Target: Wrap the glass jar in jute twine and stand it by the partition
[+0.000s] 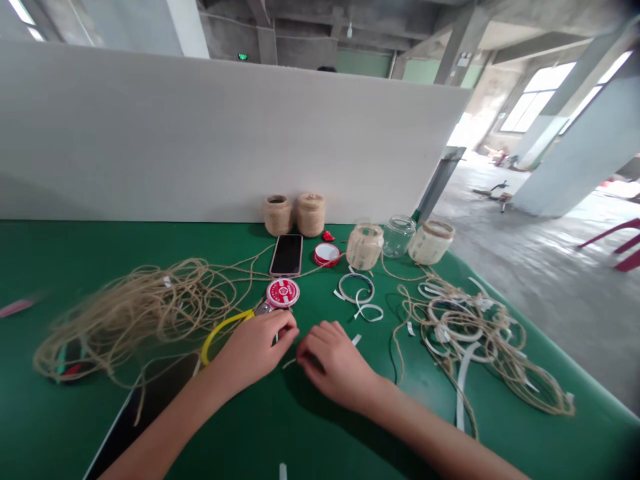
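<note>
My left hand (pixel 260 343) hovers over the green table with thumb and fingers pinched together; what they hold, if anything, I cannot make out. Just beyond it lie yellow-handled scissors (pixel 220 331), their metal part partly covered by the hand, and a red-and-white round spool (pixel 283 293). Close by on the right, my right hand (pixel 334 363) has its fingers curled closed. A short end of jute twine (pixel 289 363) sticks out at its fingertips. A ring of white double-sided tape (pixel 356 289) lies past the right hand.
Tangled twine (pixel 165 300) spreads on the left, with more twine and tape strips (pixel 465 333) on the right. Toward the white partition (pixel 225 140) stand twine-wrapped jars (pixel 311 217), a clear glass jar (pixel 399 237), tape-covered jars (pixel 365 247), a phone (pixel 287 255) and red tape roll (pixel 327 255).
</note>
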Demonstrator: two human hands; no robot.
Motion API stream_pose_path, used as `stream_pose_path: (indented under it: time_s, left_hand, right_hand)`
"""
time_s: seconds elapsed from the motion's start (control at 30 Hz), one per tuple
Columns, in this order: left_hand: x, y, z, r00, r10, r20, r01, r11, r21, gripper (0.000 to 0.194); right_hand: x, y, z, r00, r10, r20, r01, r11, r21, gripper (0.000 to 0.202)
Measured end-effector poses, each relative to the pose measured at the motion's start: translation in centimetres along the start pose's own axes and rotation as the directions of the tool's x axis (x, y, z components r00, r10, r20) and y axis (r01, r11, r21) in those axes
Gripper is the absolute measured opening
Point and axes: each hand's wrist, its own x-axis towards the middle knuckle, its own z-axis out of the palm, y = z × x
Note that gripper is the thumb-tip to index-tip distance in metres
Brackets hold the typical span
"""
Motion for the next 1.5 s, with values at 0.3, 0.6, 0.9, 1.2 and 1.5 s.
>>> stream_pose_path:
  time_s: [0.3,0.6,0.9,1.2,1.5]
  left_hand:
    - [-0.3,0.3,0.4,0.998,0.003,0.065,0.008,0.985,-0.173,0.017]
    - [-0.2,0.4,1.0,0.998,-0.067,0.018,0.069,0.979,-0.19,0.013]
    - [-0.2,2.0,2.5,0.982,-0.191,-0.016,0.142,0.78,-0.61,0.017]
    - [-0.3,2.0,3.2,0.978,-0.209,-0.028,0.133,0.714,-0.687,0.015]
    - [-0.7,1.9,3.1,0.983,-0.1,-0.151,0.007,0.853,-0.522,0.019]
  right_hand:
    - [-0.5,0.9,0.4,0.958,0.218,-0.183,-0.188,0.968,0.167,0.008]
    - [-0.4,0.6,0.1,0.915,0.368,-0.167,-0.282,0.877,0.39,0.01]
    - [-0.4,0.2,-0.1,0.862,0.503,0.062,-0.344,0.492,0.8,0.012]
    - [-0.8,0.2,-0.2,0.881,0.472,-0.028,-0.308,0.618,0.724,0.015]
    - [-0.9,0.6,0.1,0.899,0.419,-0.128,-0.275,0.767,0.579,0.013]
